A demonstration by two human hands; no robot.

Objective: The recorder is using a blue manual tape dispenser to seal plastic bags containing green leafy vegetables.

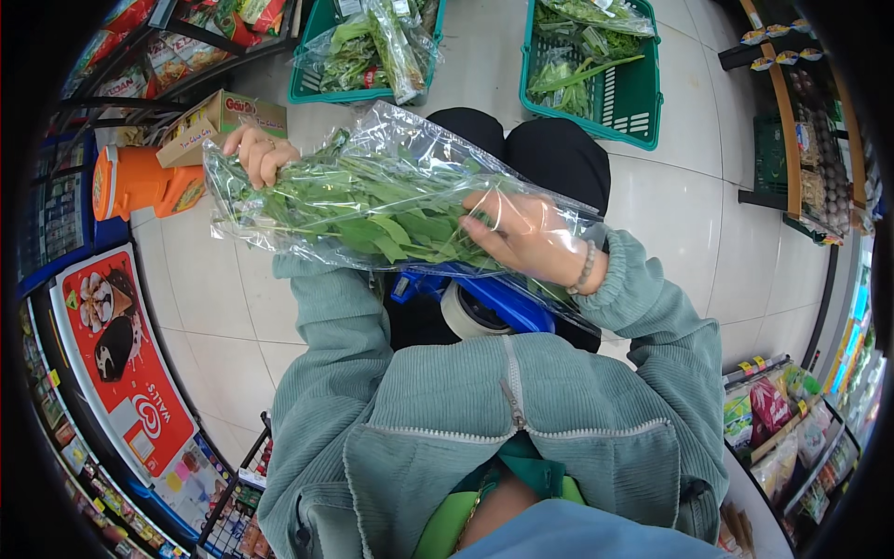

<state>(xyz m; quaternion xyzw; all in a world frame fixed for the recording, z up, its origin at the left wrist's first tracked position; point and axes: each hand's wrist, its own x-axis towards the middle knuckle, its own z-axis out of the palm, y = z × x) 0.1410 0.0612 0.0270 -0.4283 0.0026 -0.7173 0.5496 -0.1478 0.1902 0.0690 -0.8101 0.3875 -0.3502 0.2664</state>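
Note:
A clear plastic bag [412, 157] of leafy green herbs [370, 216] lies across both hands, above my lap. My left hand [262, 154] grips the bag's end at the left of the view, its fingers curled over the stems. My right hand [520, 227], with a bead bracelet at the wrist, reaches inside the bag, thumb and fingers at the leaves. Beneath the bag, on my lap, a blue tape dispenser [517, 307] with a roll of pale tape [464, 314] is partly hidden.
Two green baskets [297, 80] [653, 112] of bagged greens stand on the tiled floor ahead. At left are an orange plastic container [140, 178], a cardboard box [241, 115] and an ice-cream freezer [129, 356]. Store shelves [793, 140] flank both sides.

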